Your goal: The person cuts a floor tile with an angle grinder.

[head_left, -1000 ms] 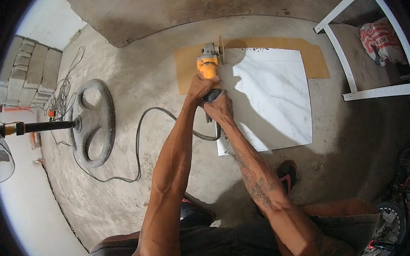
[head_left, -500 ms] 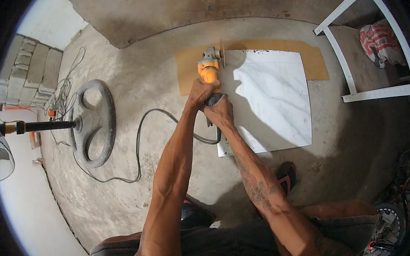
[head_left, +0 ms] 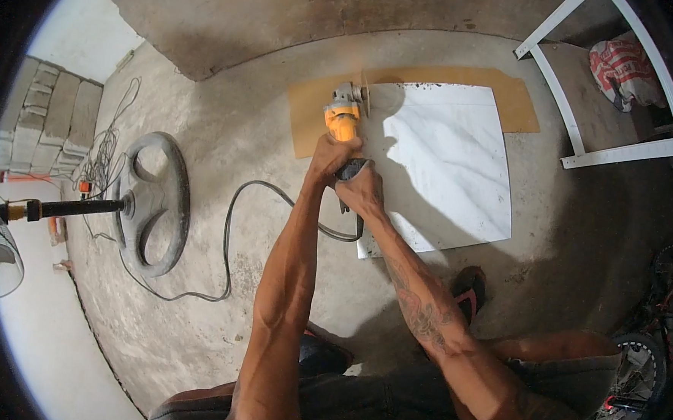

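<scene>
Both my hands grip a yellow and grey angle grinder [head_left: 343, 124] with a black rear handle. My left hand [head_left: 333, 155] wraps round the body just behind the yellow housing. Behind it my right hand [head_left: 362, 187] is closed round the black rear end. The grinder's disc [head_left: 366, 94] stands edge-on at the upper left edge of a white marble-patterned sheet [head_left: 453, 159]. Under the sheet's far side lies brown cardboard [head_left: 521, 105]. A black power cord [head_left: 228, 242] loops from the grinder's rear across the floor to the left.
A grey round stand base [head_left: 177, 202] with a black pole is on the left. Concrete blocks [head_left: 56, 112] are stacked behind it. A white metal frame [head_left: 625, 153] and a red-and-white sack [head_left: 625, 69] are at right, above a bicycle wheel [head_left: 635, 385]. A sandal [head_left: 469, 293] shows near the sheet.
The grinder and both hands have shifted very slightly towards me along the sheet's left edge. My grip on it is unchanged.
</scene>
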`<state>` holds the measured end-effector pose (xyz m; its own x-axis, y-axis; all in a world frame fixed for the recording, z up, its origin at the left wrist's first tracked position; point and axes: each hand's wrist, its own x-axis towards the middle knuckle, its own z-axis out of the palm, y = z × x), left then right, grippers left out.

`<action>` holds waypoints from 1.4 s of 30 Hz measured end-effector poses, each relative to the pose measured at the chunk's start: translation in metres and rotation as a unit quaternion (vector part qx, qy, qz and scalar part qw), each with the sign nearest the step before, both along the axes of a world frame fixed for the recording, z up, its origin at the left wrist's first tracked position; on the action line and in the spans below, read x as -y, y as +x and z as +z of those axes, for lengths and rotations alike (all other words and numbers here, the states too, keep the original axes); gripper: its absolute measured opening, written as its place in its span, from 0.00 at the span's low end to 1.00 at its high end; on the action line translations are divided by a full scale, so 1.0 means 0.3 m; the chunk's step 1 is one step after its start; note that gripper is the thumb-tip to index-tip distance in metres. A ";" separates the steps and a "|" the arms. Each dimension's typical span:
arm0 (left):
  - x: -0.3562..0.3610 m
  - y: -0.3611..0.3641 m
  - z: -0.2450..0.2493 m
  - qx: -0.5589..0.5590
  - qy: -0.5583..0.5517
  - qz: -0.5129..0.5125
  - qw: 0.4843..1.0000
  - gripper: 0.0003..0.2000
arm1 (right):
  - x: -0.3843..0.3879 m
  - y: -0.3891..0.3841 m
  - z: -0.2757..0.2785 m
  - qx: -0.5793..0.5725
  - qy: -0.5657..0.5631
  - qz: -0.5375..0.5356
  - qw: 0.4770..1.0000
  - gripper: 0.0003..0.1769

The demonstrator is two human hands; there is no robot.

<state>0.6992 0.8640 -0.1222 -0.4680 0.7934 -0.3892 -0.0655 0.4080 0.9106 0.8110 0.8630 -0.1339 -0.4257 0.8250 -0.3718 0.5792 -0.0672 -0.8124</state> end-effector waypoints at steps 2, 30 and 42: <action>-0.001 0.004 0.011 -0.006 -0.013 -0.005 1.000 0.15 | -0.005 0.003 0.021 -0.016 -0.008 0.005 1.000 0.25; -0.124 -0.110 -0.027 -0.049 -0.007 -0.013 0.999 0.17 | -0.122 -0.092 0.044 -0.008 0.004 -0.002 1.000 0.23; -0.123 -0.114 0.000 -0.038 -0.001 -0.015 0.999 0.18 | -0.135 -0.118 -0.026 -0.006 -0.004 -0.012 1.000 0.26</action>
<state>0.6650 0.9010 -0.1222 -0.4719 0.8067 -0.3558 0.0161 0.4113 0.9113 0.7754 0.9034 -0.1418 -0.4099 0.8318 -0.3743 0.5682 -0.0882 -0.8181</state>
